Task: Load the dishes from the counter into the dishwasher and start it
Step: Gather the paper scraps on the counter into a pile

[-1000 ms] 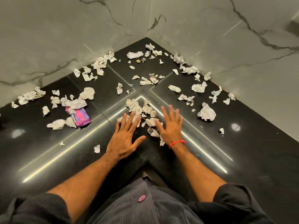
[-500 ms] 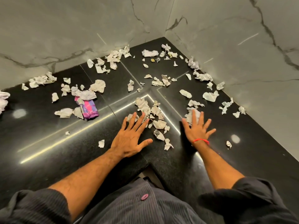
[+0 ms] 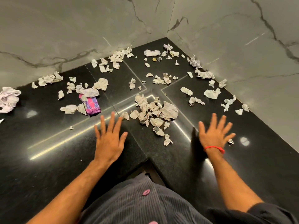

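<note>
Both hands now spread wide of the paper pile (image 3: 155, 112): left hand (image 3: 110, 139) and right hand (image 3: 213, 136) flat, empty. No dishes or dishwasher visible on counter (image 3: 48, 159); loading not started.

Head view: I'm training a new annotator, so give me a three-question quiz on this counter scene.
1. True or false: the left hand grips a paper scrap.
2. Which wrist wears the red thread? A) left B) right
3. Fill in: the pink and purple wrapper lies on the black ____.

Key: 1 false, both it and the right hand have spread fingers holding nothing; 2 B; 3 counter.
</note>
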`<state>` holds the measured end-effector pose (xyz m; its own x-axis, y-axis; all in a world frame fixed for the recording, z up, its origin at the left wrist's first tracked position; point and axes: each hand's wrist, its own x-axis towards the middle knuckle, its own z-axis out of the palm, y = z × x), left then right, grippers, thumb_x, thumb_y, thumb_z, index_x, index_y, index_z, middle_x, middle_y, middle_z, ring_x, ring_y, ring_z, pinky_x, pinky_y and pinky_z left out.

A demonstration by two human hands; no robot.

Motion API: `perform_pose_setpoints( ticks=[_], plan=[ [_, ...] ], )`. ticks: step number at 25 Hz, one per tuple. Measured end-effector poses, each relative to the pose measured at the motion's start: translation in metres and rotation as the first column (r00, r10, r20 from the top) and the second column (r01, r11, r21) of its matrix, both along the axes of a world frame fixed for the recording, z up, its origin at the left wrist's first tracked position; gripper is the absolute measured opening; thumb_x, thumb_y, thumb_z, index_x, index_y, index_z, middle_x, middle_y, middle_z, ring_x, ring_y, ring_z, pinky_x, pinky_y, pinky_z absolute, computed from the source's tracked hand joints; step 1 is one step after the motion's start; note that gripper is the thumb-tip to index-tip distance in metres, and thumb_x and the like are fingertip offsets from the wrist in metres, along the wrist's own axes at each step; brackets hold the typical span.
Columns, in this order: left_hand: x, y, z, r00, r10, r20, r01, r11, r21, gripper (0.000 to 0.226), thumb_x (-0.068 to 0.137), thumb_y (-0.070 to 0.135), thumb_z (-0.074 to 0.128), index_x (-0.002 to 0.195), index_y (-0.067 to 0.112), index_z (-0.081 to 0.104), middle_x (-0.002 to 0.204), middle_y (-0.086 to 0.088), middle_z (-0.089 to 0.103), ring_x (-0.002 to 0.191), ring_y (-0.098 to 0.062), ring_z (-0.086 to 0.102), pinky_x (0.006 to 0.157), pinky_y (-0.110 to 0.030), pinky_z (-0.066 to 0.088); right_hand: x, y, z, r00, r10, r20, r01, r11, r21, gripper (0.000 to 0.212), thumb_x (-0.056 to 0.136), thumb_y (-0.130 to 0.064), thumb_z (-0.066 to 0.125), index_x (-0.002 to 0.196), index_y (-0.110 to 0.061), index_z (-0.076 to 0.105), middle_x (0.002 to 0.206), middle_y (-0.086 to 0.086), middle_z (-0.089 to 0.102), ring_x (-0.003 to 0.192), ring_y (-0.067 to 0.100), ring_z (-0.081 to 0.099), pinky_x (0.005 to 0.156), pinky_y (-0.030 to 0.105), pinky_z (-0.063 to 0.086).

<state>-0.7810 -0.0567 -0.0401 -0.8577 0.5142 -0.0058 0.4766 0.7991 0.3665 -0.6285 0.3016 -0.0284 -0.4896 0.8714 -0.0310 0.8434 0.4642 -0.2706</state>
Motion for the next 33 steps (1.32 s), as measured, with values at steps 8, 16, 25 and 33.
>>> perform_pose_setpoints(
  ticks=[8, 16, 25, 33],
  plan=[
    [0.006, 0.062, 0.004, 0.937, 0.059, 0.345, -0.06, 0.998, -0.009, 0.085, 0.101, 0.063, 0.017, 0.156, 0.007, -0.018, 0.16, -0.015, -0.031, 0.148, -0.031, -0.03, 0.124, -0.053, -0.006, -0.038, -0.075, -0.013, 0.981, 0.196, -0.002, -0.194, 0.969, -0.15, 0.074, 0.098, -0.06, 0.029, 0.157, -0.019, 0.012, 0.163, 0.016, -0.003, 0.15, 0.036, -0.005, 0.12, 0.051, -0.007],
    [-0.024, 0.01, 0.007, 0.999, 0.009, 0.036, -0.019, 0.956, 0.294, 0.063, 0.093, 0.022, 0.068, 0.15, 0.029, 0.044, 0.166, 0.0, 0.011, 0.145, -0.031, 0.024, 0.119, -0.049, 0.025, -0.058, -0.097, 0.015, 0.807, 0.44, -0.392, -0.516, 0.85, -0.108, 0.08, 0.086, -0.039, 0.069, 0.153, -0.023, 0.027, 0.151, 0.011, 0.034, 0.141, 0.028, 0.029, 0.119, 0.041, 0.023],
    [-0.058, -0.03, -0.007, 0.97, 0.168, 0.174, -0.172, 0.985, 0.009, 0.088, 0.096, 0.063, 0.047, 0.161, 0.028, 0.0, 0.166, -0.006, -0.024, 0.153, -0.029, -0.017, 0.121, -0.059, -0.003, -0.066, -0.122, -0.01, 0.706, 0.695, 0.14, -0.669, 0.718, -0.192, 0.083, 0.089, -0.077, 0.027, 0.15, -0.044, -0.019, 0.155, -0.002, -0.038, 0.145, 0.028, -0.03, 0.117, 0.056, -0.014],
    [-0.061, -0.016, 0.006, 0.97, 0.172, 0.173, -0.204, 0.96, 0.193, 0.054, 0.104, 0.038, 0.044, 0.156, 0.029, 0.03, 0.165, -0.004, 0.02, 0.154, -0.028, 0.009, 0.121, -0.056, 0.007, -0.149, -0.186, 0.007, 0.589, 0.797, 0.136, -0.769, 0.604, -0.21, 0.072, 0.096, -0.066, 0.026, 0.148, -0.047, -0.02, 0.154, -0.004, -0.04, 0.142, 0.03, -0.035, 0.115, 0.056, -0.018]
  ],
)
